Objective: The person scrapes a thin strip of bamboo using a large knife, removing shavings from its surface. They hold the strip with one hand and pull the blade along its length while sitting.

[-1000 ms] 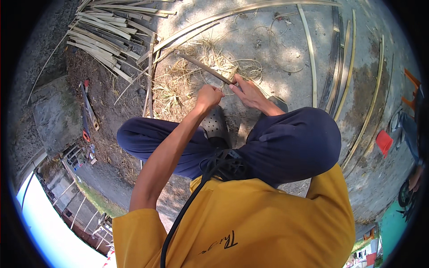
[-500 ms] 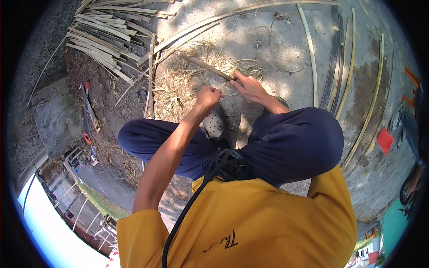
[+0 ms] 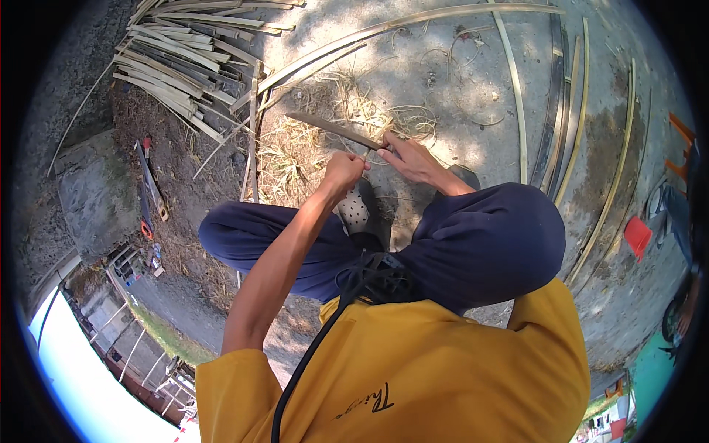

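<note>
My right hand (image 3: pixel 412 159) is closed round the near end of a long, flat, brown blade-like piece (image 3: pixel 325 127). Whether it is a knife or a bamboo slat, I cannot tell. The piece slants away to the far left, over a litter of pale shavings (image 3: pixel 284 159). Just left of it, my left hand (image 3: pixel 345 172) is closed in a pinch, its fingertips close to my right fingers. A thin pale strip (image 3: pixel 365 154) shows at those fingertips, mostly hidden by the fingers. Both hands are held between my knees, above a dotted grey shoe (image 3: pixel 355 212).
A heap of split bamboo slats (image 3: pixel 173 70) lies at the far left. Long strips (image 3: pixel 515 96) stretch over the concrete on the right. A handsaw (image 3: pixel 153 184) rests on the dirt at left. A red object (image 3: pixel 637 235) lies at right, near another person's leg (image 3: pixel 676 218).
The brown piece and both hands have shifted slightly toward me, and its far end has moved a little left. Both hands keep their grip.
</note>
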`<state>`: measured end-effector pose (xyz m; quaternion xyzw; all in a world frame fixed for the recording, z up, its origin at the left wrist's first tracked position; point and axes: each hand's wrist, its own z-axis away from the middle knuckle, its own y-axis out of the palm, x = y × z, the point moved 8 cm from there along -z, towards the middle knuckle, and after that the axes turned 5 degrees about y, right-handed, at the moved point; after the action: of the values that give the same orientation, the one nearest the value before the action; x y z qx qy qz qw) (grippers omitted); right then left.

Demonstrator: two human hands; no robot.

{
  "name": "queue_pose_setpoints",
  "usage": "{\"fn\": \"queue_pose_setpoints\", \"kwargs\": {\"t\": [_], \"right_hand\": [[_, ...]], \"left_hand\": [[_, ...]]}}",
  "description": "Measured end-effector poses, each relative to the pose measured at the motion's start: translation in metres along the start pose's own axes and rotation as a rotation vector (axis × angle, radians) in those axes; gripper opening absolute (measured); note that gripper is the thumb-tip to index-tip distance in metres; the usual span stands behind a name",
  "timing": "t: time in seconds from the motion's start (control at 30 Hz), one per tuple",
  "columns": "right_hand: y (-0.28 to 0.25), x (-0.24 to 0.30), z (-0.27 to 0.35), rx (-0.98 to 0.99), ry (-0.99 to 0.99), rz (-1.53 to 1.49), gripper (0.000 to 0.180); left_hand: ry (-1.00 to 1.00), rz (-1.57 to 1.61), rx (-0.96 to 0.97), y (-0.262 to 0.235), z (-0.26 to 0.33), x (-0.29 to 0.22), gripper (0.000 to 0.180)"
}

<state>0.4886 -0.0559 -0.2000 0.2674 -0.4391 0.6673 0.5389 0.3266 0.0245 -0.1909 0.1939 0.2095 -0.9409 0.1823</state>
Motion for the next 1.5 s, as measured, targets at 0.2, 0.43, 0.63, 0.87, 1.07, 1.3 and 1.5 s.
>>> {"fn": "queue_pose_setpoints", "kwargs": {"t": [0.2, 0.43, 0.63, 0.87, 1.07, 1.3, 1.5], "right_hand": [[-0.005, -0.024, -0.015, -0.062, 0.048, -0.032, 0.034], [-0.016, -0.028, -0.005, -0.071, 0.063, -0.001, 0.032], [-0.005, 0.002, 0.004, -0.061, -0.070, -0.019, 0.031], [0.008, 0.017, -0.005, -0.038, -0.086, -0.050, 0.028], [0.007, -0.060, -0.018, -0.173, -0.117, -0.193, 0.031], [0.015, -0.018, -0.009, -0.176, -0.321, -0.241, 0.030], [0.011, -0.019, -0.021, -0.222, -0.098, -0.248, 0.024]], "left_hand": [[0.072, -0.021, -0.021, 0.000, -0.005, -0.006, 0.027], [0.220, -0.209, -0.138, 0.003, 0.001, -0.013, 0.027], [0.472, -0.583, -0.426, -0.012, 0.002, -0.057, 0.025], [0.558, -0.545, -0.584, -0.018, 0.019, -0.045, 0.023], [0.402, -0.467, -0.417, 0.026, 0.018, -0.057, 0.019], [0.539, -0.555, -0.538, 0.016, 0.018, -0.064, 0.015], [0.549, -0.623, -0.511, 0.006, 0.018, -0.061, 0.018]]}}
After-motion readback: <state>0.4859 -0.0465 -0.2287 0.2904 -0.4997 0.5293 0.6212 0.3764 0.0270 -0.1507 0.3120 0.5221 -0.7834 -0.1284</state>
